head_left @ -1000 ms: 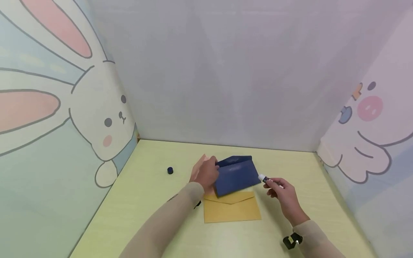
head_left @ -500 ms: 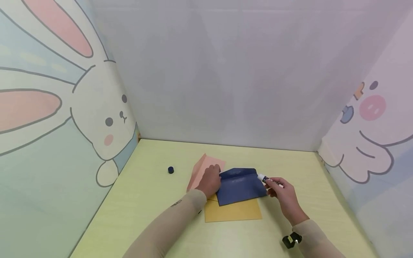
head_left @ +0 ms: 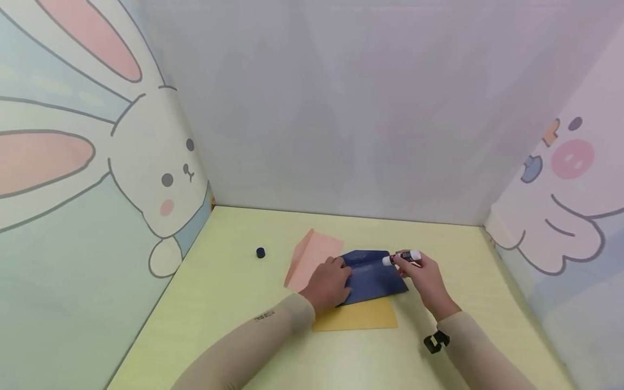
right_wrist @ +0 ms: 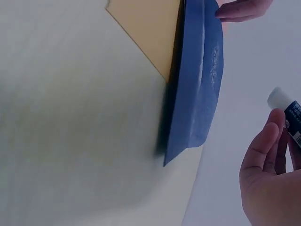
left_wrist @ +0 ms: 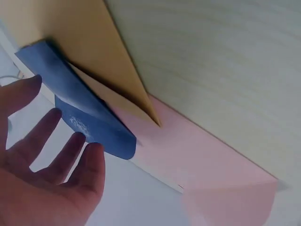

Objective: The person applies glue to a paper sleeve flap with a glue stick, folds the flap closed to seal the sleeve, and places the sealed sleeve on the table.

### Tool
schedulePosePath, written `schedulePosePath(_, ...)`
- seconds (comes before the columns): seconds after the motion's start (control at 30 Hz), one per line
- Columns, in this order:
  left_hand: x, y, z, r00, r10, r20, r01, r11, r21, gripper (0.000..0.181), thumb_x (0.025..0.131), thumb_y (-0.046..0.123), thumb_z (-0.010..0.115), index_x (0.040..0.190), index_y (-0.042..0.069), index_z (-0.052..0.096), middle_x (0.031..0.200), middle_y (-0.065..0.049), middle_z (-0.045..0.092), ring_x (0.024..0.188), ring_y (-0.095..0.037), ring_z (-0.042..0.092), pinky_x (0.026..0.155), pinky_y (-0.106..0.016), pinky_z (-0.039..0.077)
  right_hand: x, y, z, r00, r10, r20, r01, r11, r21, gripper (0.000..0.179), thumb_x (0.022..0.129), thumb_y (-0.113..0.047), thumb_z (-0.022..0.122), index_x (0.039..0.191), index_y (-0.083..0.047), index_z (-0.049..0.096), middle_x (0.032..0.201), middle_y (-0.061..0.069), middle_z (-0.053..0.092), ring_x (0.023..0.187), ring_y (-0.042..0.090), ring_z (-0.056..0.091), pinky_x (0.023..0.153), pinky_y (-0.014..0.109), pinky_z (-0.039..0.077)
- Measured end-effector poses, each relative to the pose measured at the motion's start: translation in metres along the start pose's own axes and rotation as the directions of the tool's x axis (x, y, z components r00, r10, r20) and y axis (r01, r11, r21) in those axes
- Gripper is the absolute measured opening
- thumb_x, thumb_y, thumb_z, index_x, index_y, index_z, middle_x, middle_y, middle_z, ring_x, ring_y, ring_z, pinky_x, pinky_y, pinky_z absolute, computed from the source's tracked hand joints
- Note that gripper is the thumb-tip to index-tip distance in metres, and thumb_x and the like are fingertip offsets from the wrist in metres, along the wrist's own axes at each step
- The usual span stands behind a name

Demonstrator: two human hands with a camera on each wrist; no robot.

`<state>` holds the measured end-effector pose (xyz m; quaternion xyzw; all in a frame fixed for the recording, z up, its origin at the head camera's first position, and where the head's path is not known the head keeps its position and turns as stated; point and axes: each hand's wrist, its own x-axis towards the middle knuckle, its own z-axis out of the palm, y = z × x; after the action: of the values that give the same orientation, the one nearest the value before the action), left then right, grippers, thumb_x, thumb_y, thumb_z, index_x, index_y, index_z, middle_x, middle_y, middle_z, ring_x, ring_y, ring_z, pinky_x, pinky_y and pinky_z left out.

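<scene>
Left hand [head_left: 329, 285]: fingers spread, resting on blue envelope [head_left: 372, 283]; best pressed flat. Right hand [head_left: 426, 280]: fingers pinch glue stick [head_left: 404, 257]; best stroked lightly.

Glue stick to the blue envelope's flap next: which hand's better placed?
Right, probably. The right hand holds the glue stick, close to the flap of the blue envelope. The left hand holds no stick and is at the envelope's left end, better suited to steadying it.
</scene>
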<state>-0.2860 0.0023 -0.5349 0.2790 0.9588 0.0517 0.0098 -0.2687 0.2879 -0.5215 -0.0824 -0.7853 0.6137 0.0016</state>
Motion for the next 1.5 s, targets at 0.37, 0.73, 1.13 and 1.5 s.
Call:
schedulePosePath(0.37,-0.006,0.005,0.004,0.990,0.004,0.140,-0.012,0.998,0.059,0.050,0.113,0.056,0.077,0.154,0.026,0.078,0.145,-0.008,0.079,0.124,-0.028,0.071,0.111,-0.043,0.066,0.032,-0.017,0.054,0.949,-0.221,0.225,0.302,0.841,-0.448,0.022,0.109,-0.033,0.088,0.117,-0.013,0.082,0.114,0.010,0.088,0.102,0.019,0.082,0.091,0.038,0.068)
schedulePosePath(0.73,-0.011,0.013,-0.001,0.990,0.042,0.132,-0.061,0.988,0.143,0.058,0.112,0.061,0.077,0.154,0.021,0.076,0.153,-0.012,0.078,0.127,-0.031,0.074,0.105,-0.041,0.069,0.044,-0.009,0.084,0.933,-0.190,0.307,0.344,0.729,-0.592,0.020,0.106,-0.027,0.089,0.108,-0.010,0.078,0.101,0.006,0.084,0.089,0.018,0.072,0.087,0.043,0.065)
schedulePosePath(1.13,-0.008,0.012,0.004,0.989,0.034,0.141,-0.051,0.991,0.123,0.059,0.112,0.061,0.077,0.155,0.020,0.076,0.153,-0.011,0.078,0.129,-0.031,0.073,0.107,-0.041,0.069,0.044,-0.007,0.090,0.941,-0.132,0.313,0.317,0.673,-0.668,0.020,0.107,-0.028,0.088,0.112,-0.012,0.078,0.102,0.004,0.082,0.088,0.018,0.070,0.090,0.043,0.066)
schedulePosePath(1.5,-0.011,0.013,0.001,0.988,0.021,0.151,-0.037,0.994,0.100,0.057,0.112,0.059,0.078,0.154,0.022,0.076,0.154,-0.009,0.077,0.130,-0.030,0.071,0.108,-0.041,0.069,0.044,-0.006,0.091,0.937,-0.150,0.315,0.331,0.670,-0.665,0.021,0.106,-0.027,0.088,0.114,-0.010,0.078,0.104,0.006,0.084,0.090,0.018,0.072,0.091,0.046,0.067)
